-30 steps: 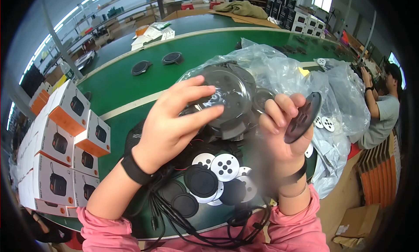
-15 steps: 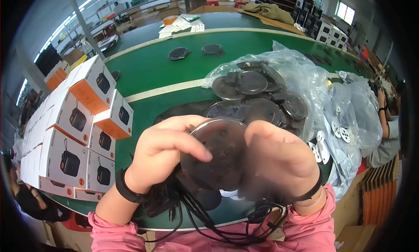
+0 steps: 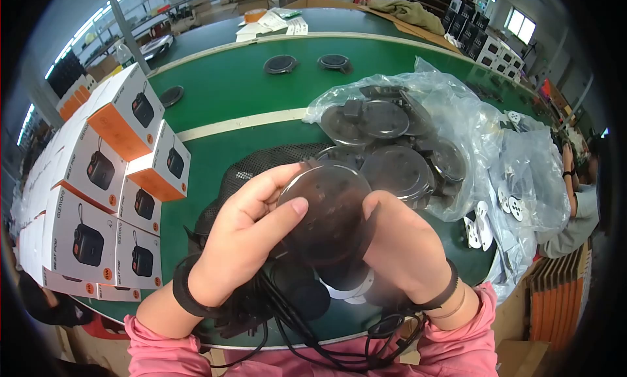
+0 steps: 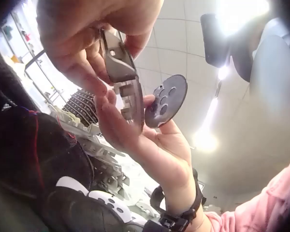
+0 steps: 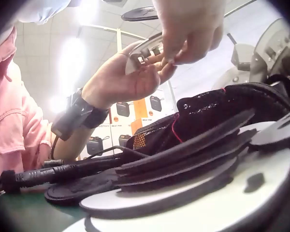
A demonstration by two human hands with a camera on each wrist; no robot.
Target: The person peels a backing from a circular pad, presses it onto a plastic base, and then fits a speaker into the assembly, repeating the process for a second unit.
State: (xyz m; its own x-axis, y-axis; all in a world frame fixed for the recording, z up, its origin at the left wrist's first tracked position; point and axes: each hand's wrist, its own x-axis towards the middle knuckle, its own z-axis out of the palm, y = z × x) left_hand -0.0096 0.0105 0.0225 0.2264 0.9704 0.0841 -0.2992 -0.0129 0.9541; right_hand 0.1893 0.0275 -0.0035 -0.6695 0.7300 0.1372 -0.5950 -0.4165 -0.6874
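My left hand (image 3: 238, 236) holds a dark, see-through round plastic cover (image 3: 326, 204) in front of me, thumb lying on its face. In the left wrist view the cover (image 4: 130, 89) is edge-on, with a clip bracket at its rim. My right hand (image 3: 411, 253) is at the cover's right side, its fingers reaching the underside. It also holds a thin dark round pad (image 4: 178, 89) with several holes, apart from the cover. Below lie stacked black pads (image 5: 193, 152), white pads (image 5: 261, 179) with holes and black cables (image 3: 287, 311).
A pile of similar covers (image 3: 395, 171) lies on a clear plastic bag (image 3: 483, 161) behind my hands. White-and-orange product boxes (image 3: 91, 233) are stacked at left. Black mesh fabric (image 3: 261, 164) lies behind the left hand. Another person (image 3: 575, 207) sits at far right.
My right hand has come in from the right, carrying the pad, to the cover. My left hand has gone from the pile of covers to holding one closer to me.
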